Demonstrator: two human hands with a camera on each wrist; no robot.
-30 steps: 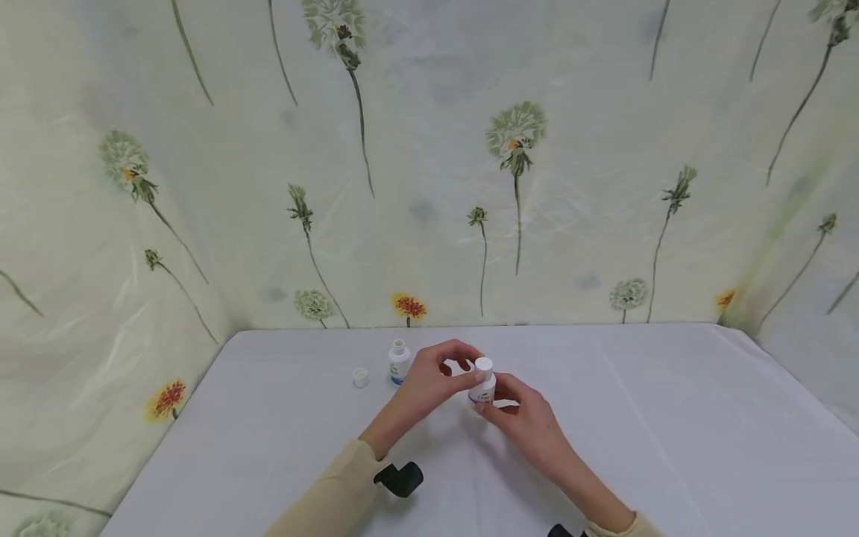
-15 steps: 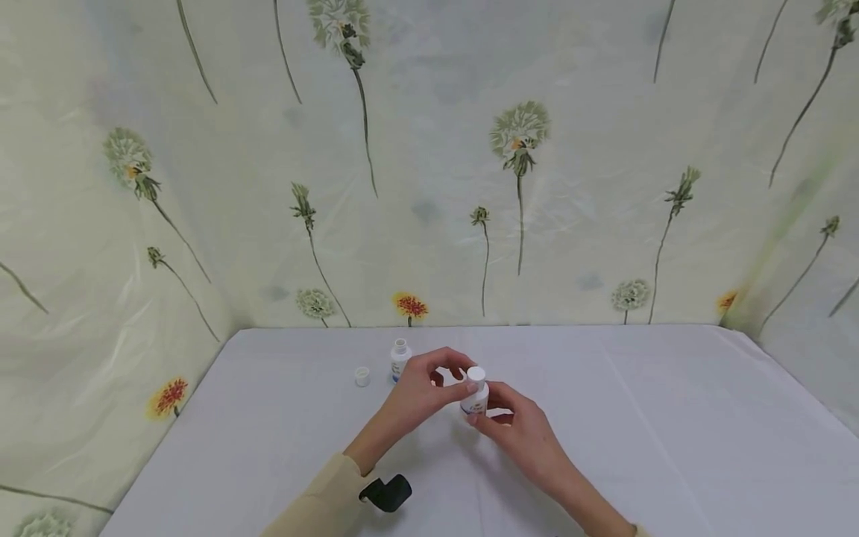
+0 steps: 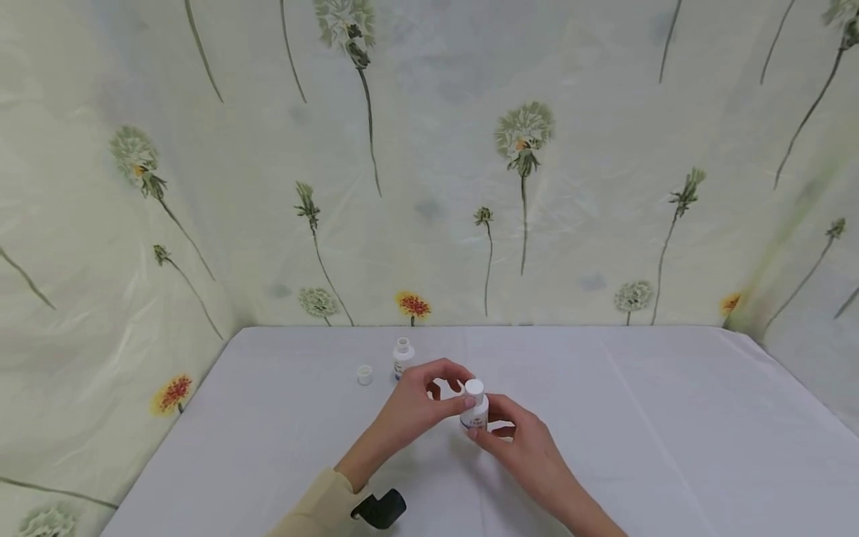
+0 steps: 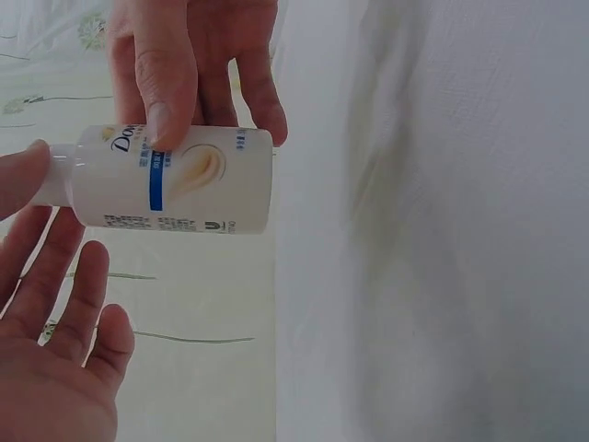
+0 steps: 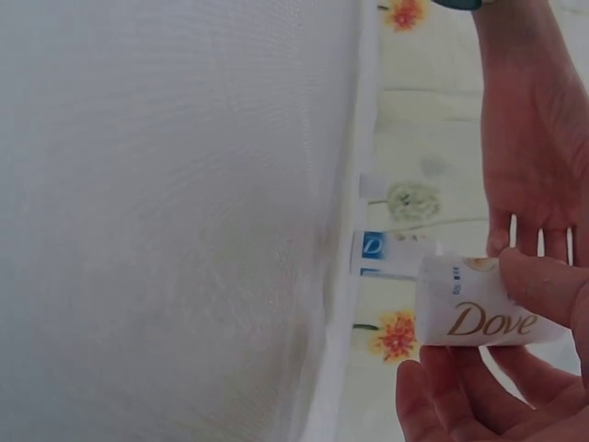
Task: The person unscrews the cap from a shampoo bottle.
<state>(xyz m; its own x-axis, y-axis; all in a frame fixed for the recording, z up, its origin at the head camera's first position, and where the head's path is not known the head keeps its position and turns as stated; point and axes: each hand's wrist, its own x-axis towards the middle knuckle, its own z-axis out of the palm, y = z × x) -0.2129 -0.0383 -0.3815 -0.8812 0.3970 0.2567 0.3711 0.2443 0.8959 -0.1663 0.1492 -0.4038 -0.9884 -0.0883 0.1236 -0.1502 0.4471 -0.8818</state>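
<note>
A small white Dove bottle (image 3: 473, 418) is held upright above the table between both hands. My right hand (image 3: 526, 447) grips its body, thumb on one side and fingers behind, as the right wrist view of the bottle (image 5: 460, 308) also shows. My left hand (image 3: 421, 403) pinches the white cap (image 3: 474, 387) at the neck; the other left fingers (image 4: 87, 295) spread loosely below it. Behind the left hand stands a second white bottle (image 3: 403, 353) with its mouth uncovered, its lower part hidden in the head view. Left of it lies a loose white cap (image 3: 365, 375).
A white cloth (image 3: 637, 418) covers the table. Close behind it hangs a curtain (image 3: 429, 246) printed with dandelions, which also encloses the left and right sides. A black wrist mount (image 3: 379, 509) sits at the left sleeve (image 3: 322, 503).
Both hands and the held bottle have come nearer the person and slightly left. The grip on bottle and cap looks the same. The second bottle and loose cap stay put.
</note>
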